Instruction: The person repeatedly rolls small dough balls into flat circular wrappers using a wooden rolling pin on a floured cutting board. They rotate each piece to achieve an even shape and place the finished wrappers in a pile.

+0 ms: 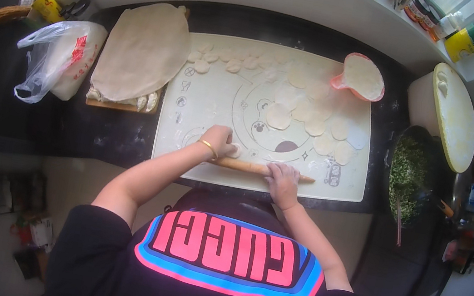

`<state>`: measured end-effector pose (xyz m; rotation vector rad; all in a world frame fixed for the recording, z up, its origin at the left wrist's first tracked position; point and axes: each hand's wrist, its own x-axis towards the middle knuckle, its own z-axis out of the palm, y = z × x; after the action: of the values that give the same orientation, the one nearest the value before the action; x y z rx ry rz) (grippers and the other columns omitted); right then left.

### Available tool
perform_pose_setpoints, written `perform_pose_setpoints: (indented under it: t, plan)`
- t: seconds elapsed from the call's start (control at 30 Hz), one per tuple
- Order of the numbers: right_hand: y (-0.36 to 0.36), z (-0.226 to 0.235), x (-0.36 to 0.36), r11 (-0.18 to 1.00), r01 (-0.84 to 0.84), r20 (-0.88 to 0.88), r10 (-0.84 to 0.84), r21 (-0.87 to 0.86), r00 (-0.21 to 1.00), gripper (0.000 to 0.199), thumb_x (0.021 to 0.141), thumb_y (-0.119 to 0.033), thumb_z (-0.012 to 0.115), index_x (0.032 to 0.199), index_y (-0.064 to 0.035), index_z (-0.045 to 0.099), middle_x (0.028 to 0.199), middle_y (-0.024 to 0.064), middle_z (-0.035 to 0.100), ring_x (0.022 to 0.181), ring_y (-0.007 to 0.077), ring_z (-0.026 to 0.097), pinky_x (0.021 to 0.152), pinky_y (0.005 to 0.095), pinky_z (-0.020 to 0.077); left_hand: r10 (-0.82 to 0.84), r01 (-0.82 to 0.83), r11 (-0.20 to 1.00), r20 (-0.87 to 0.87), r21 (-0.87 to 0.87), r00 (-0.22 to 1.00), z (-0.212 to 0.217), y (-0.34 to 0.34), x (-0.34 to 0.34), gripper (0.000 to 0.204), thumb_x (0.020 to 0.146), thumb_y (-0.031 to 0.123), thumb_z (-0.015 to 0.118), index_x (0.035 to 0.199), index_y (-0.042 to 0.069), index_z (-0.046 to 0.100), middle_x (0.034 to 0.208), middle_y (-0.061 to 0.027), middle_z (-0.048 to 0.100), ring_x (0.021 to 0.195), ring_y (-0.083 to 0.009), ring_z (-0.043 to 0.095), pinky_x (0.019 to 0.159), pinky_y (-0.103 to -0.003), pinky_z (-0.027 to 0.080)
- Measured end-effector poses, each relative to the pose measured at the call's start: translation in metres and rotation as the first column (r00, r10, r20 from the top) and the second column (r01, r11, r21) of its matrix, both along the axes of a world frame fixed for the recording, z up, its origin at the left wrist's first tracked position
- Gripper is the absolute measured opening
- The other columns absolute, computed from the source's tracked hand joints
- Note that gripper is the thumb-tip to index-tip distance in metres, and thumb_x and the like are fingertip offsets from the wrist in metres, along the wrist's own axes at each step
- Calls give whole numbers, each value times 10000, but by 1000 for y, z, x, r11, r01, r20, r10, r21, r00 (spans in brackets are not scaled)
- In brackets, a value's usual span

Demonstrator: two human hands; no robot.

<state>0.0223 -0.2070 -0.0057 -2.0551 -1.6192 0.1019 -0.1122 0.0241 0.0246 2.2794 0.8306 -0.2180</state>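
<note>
My left hand [218,140], a gold bangle at its wrist, is closed at the edge of a small dough round [236,151] on the pale baking mat [183,163]. Just below that round lies a wooden rolling pin [246,166], crosswise along the mat's near part. The fingers of my right hand [283,185] are bent over the pin's right part and dusted with flour. Several flat dough wrappers [278,117] overlap on the mat's right side. Smaller dough pieces [234,65] lie along its far left. My left fingertips are partly hidden.
A pink scoop of flour [363,77] rests on the mat's far right corner. To the left, a sheet of dough [143,52] covers a board, beside a plastic bag [69,58]. A pan of chopped greens [408,172] and a white tub [424,92] stand right.
</note>
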Motion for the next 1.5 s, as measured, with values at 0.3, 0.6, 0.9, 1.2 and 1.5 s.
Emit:
perform_pose_setpoints:
  t: [0.3,0.6,0.9,1.2,1.5]
  plan:
    - [58,12,-11,993,1,70,7,-117,997,455,765,-246,641,1176,-101,511,1196,86,502,1157,263,442,928,444,323,103,-104,834,32,541,994,-21,-28,-63,648,868,325,506,1409,65,262,1476,-180,194,1360,-378,156,1081,-535,116]
    - [49,15,3,908,-2,107,52,-419,993,761,783,-437,602,1378,-54,323,1486,165,176,1380,347,127,1073,580,80,79,-49,923,-62,382,995,-9,-47,-72,722,863,368,484,1411,-11,207,1483,-200,168,1373,-376,129,1083,-550,91]
    - [110,20,17,943,112,219,-43,-313,975,787,786,-475,589,1385,-53,301,1491,180,144,1383,317,140,1074,575,80,318,-297,836,33,461,947,-24,1,-42,719,886,356,461,1426,-4,151,1502,-194,86,1381,-379,78,1093,-531,61]
    - [129,11,16,978,81,177,-47,-191,983,715,780,-430,612,1341,-63,364,1478,205,166,1377,339,154,1048,626,81,311,-325,763,124,559,942,-22,7,-41,672,843,259,522,1394,-9,246,1444,-258,205,1336,-403,210,1083,-486,178]
    - [65,-1,4,983,-182,245,184,-32,952,308,751,-191,655,1023,-107,536,1426,146,312,1321,309,314,1041,582,196,-203,202,979,38,19,978,-13,9,21,172,684,102,607,842,55,654,842,-165,636,833,-347,593,765,-410,476]
